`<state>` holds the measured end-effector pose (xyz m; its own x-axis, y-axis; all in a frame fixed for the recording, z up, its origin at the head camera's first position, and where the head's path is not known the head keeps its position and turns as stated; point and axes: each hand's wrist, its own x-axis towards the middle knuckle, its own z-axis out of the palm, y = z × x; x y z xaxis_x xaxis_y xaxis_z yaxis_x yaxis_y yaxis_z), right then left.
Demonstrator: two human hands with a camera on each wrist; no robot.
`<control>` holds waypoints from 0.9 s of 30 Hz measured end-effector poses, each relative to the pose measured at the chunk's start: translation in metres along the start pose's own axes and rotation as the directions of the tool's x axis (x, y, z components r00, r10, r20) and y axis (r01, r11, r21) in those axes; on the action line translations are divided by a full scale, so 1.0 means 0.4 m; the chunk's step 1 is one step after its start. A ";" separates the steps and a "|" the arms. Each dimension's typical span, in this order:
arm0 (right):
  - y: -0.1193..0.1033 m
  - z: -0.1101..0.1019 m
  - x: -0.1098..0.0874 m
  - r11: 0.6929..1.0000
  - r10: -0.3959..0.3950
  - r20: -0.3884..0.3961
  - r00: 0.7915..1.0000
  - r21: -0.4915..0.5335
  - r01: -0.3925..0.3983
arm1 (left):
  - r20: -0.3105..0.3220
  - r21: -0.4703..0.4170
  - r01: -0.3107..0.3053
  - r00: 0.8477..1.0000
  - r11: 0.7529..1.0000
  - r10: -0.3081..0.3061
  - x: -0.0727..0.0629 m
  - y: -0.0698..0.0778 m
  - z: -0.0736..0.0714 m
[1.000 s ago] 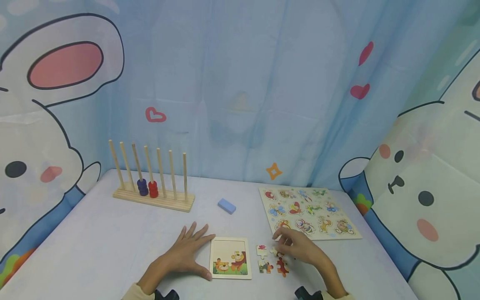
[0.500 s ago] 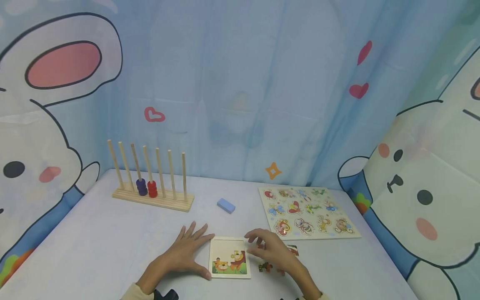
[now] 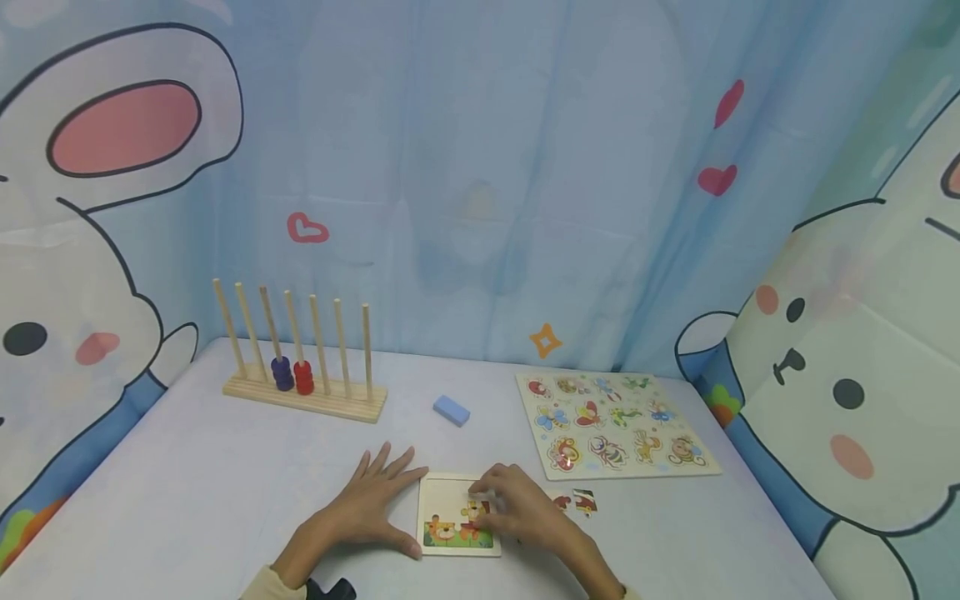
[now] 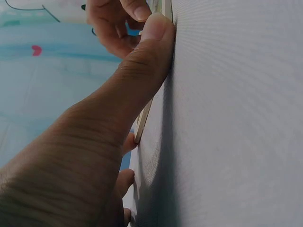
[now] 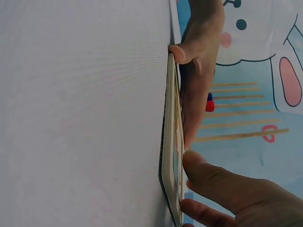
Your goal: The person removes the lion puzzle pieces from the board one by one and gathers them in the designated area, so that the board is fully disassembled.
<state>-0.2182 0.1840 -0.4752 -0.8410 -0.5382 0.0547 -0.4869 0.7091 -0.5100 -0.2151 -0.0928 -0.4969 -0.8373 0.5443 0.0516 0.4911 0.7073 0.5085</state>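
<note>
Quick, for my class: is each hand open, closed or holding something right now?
Left hand: open, fingers spread, touching the edge of the jigsaw puzzle tray.
Right hand: fingers bent over the tray; whether it holds anything cannot be told.

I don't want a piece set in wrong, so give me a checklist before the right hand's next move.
1. Left hand against the puzzle tray's left side: ok.
2. Right hand over the tray: ok.
3. What the right hand grips: cannot tell, fingertips partly hidden.
4. Bare space in the tray: ok, upper left.
5. Loose puzzle pieces fully in view: not ok, right hand partly covers them.
6. Blue block apart from tray: ok.
</note>
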 end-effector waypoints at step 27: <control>-0.009 0.002 -0.005 1.000 0.007 0.021 1.000 -0.019 -0.007 | 0.006 0.013 0.022 1.000 1.000 -0.022 0.004 -0.006 0.004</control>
<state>-0.2145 0.1822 -0.4742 -0.8395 -0.5424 0.0333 -0.4855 0.7211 -0.4943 -0.2173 -0.0930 -0.4996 -0.8465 0.5312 0.0348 0.4754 0.7249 0.4986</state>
